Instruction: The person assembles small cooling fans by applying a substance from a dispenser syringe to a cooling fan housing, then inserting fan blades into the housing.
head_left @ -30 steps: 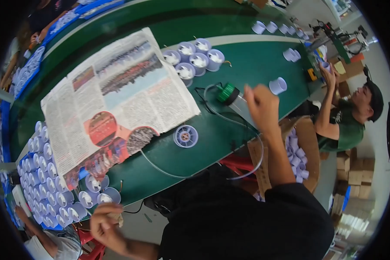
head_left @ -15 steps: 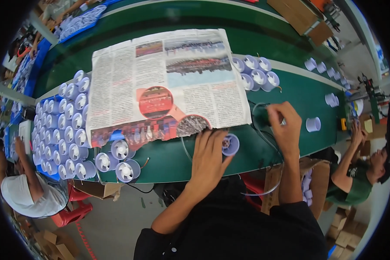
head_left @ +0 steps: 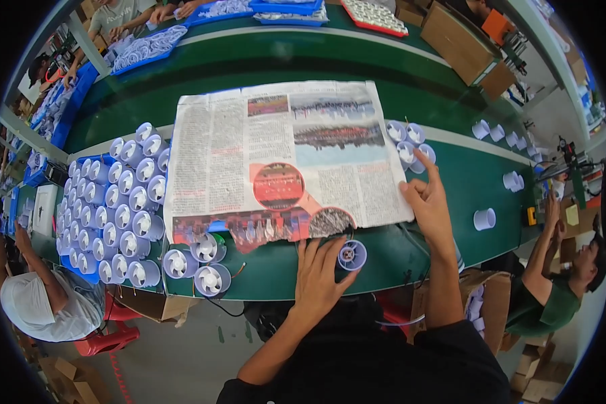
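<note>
My left hand rests at the near edge of a newspaper sheet. Its thumb and forefinger close round the side of an upright lavender plastic cup, whose inside shows a round spoked part. To the right, my right hand reaches past the sheet's corner. Its forefinger is stretched out over a small group of lavender cups with white fan blades, and its thumb stands apart from it. Whether the fingertip touches a cup is unclear. What lies beneath the newspaper is hidden.
Many fan cups crowd a blue tray at left, with three more near the table edge. Loose cups stand at right. A cardboard box sits below the edge. Co-workers sit at left and right.
My right hand has gone from a closed pose beside the tube to the fan cups, its forefinger now extended. My left hand stays at the cup. The whole view has shifted slightly.
</note>
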Motion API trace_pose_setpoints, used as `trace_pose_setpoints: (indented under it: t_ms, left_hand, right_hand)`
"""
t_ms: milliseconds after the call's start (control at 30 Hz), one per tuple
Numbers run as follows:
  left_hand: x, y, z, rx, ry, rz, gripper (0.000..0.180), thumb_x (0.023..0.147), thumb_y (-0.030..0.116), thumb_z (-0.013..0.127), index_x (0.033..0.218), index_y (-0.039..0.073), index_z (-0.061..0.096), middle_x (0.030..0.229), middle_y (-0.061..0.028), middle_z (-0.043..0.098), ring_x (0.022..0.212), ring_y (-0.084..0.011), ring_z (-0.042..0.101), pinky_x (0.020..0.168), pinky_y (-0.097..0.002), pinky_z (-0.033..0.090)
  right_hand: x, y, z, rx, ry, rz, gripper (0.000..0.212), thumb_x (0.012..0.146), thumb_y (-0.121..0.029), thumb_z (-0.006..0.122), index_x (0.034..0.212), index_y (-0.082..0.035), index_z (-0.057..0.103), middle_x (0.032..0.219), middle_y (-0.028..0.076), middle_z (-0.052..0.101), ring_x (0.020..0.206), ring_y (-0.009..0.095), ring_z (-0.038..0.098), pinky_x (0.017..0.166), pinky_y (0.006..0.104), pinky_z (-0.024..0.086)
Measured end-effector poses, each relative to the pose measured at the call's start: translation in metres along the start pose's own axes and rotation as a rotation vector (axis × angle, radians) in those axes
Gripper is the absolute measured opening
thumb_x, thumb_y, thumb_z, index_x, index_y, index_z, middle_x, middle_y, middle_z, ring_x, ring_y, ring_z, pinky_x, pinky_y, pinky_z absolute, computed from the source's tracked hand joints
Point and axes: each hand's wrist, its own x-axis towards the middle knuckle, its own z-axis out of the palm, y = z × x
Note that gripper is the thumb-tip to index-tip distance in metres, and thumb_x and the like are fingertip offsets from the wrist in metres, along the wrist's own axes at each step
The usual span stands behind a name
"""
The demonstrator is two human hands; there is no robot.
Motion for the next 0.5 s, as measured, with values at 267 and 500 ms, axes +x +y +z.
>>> trace_pose_setpoints:
  t_ms: [267,500]
  left_hand:
    - [-0.001,0.003,-0.003,0.017,-0.008,0.033,0.066,0.076,0.022,0.081,0.132,0.0,0.053,0.118,-0.0157,0.062,0.123,-0.0361,0.05,0.109,-0.0583,0.031]
    - [-0.003,0.0,-0.002,-0.018,-0.013,-0.025,0.065,0.074,0.02,0.082,0.131,0.005,0.055,0.123,-0.0134,0.061,0.133,-0.0352,0.044,0.113,-0.0589,0.027]
  right_hand:
    - [0.049,0.01,0.0,0.053,-0.295,0.229,0.044,0.093,-0.016,0.067,0.13,0.004,0.051,0.105,0.015,0.07,0.087,0.017,0.069,0.075,0.028,0.056]
    - [0.092,-0.008,-0.026,0.273,-0.261,0.231,0.032,0.098,-0.022,0.061,0.12,0.002,0.062,0.103,0.009,0.071,0.083,0.014,0.069,0.075,0.0268,0.055]
